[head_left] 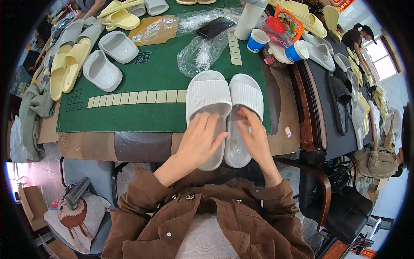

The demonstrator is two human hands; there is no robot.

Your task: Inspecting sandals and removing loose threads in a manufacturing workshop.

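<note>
A pair of pale grey-white slide slippers with ribbed straps lies side by side before me, toes pointing away. Their heels reach past the table's near edge. My left hand (196,137) rests over the insole of the left slipper (208,94), fingers stretched toward the strap opening and thumb apart. Inside the right slipper (246,97), at its foot opening, are the fingers of my right hand (253,134). Its thumb and forefinger are apart, and some fingertips are partly hidden and slightly blurred. Neither hand visibly grips anything.
Grey slippers (102,71) and yellow slippers (71,71) stand on the left of the green mat (151,123). Beyond lie clear plastic bags (202,58), a black phone (215,26), a white bottle (250,19) and paper cups (258,41). A side table (330,138) at right carries more slippers.
</note>
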